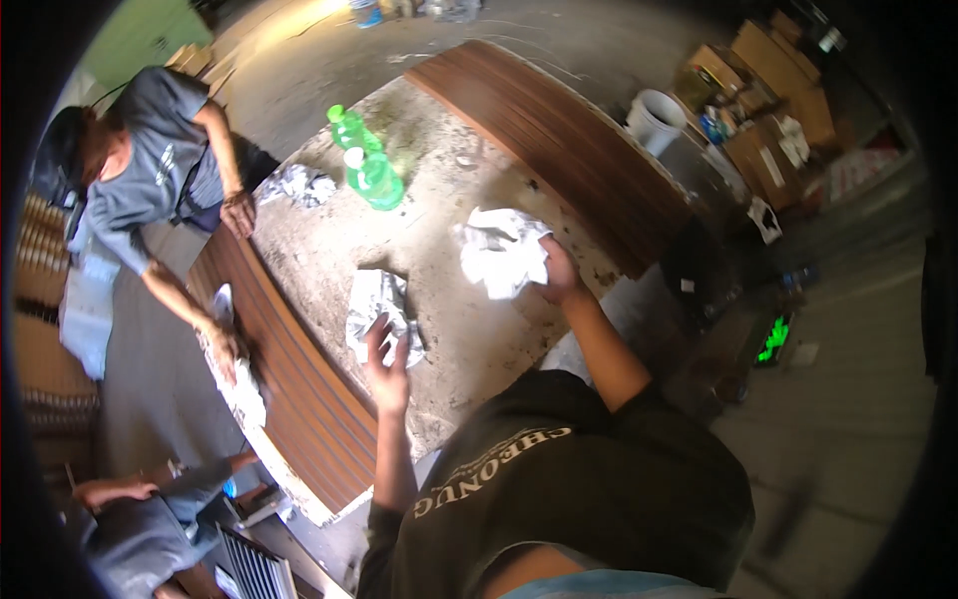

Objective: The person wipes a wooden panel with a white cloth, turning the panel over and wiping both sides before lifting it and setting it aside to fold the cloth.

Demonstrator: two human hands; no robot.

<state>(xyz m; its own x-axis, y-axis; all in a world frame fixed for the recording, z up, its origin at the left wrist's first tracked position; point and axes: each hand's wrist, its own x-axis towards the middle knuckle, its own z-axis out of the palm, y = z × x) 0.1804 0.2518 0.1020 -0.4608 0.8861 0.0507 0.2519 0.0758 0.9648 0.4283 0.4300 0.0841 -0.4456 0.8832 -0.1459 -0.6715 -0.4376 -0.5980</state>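
Head view: spread left hand (386,367) touches a crumpled grey paper sheet (379,309) just beyond it, while the right hand (559,275) grips a crumpled white paper wad (499,252).

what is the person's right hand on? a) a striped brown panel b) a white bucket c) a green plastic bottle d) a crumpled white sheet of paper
d: the right hand grips the edge of the crumpled white sheet on the grey table top, while the green bottles stand farther up the table, untouched.
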